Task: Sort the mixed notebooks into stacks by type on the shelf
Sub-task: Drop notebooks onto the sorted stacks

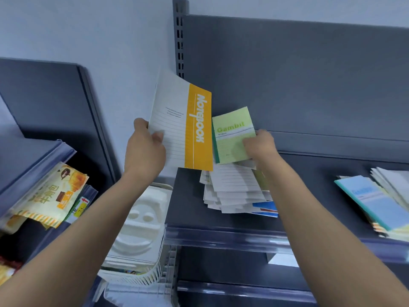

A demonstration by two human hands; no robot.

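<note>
My left hand [145, 147] grips the lower left corner of a white notebook with an orange band [179, 122], held upright above the left end of the grey shelf [188, 209]. My right hand [261, 145] pinches a light green "Gambit" notebook [232, 134] by its right edge, lifted over a messy fanned pile of mixed notebooks [234, 191]. At the shelf's right end lies a second stack topped by a blue notebook [374, 204], partly cut off by the frame edge.
A slotted grey upright [179, 38] and back panel [298, 74] stand behind the shelf. Snack packets [48, 193] hang on the left unit. A white moulded tray [137, 220] sits in a white basket [141, 278] below, between the units.
</note>
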